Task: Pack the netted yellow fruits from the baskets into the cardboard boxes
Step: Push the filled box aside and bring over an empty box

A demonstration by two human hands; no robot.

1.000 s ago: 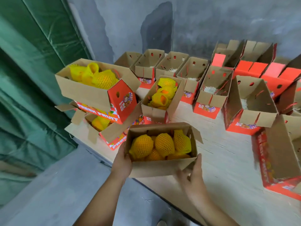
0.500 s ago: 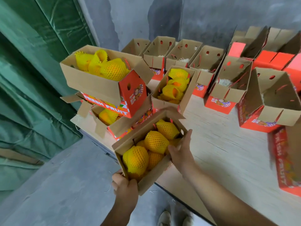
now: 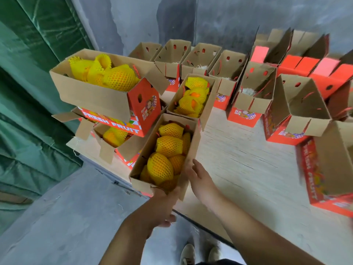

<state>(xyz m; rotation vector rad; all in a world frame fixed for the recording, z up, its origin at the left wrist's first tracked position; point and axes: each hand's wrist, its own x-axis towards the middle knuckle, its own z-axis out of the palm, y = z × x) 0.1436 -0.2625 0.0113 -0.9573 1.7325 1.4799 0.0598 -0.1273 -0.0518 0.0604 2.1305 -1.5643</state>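
While left hand [image 3: 162,204] grips filled box [image 3: 191,150] near end, right hand [image 3: 200,180] rests flat against side.

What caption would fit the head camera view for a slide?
Two hands, left hand and right hand, steady a filled box of netted yellow fruits at the table edge.

"FRESH FRUIT", white capitals on red side of stacked box [image 3: 107,104], far left. Same words, blurred, running down red side of box [image 3: 313,169] at right edge. Small picture labels on red end panels of several boxes; their print too small to read. Red strip on lower left box [image 3: 126,159]: lettering cut off, unreadable.
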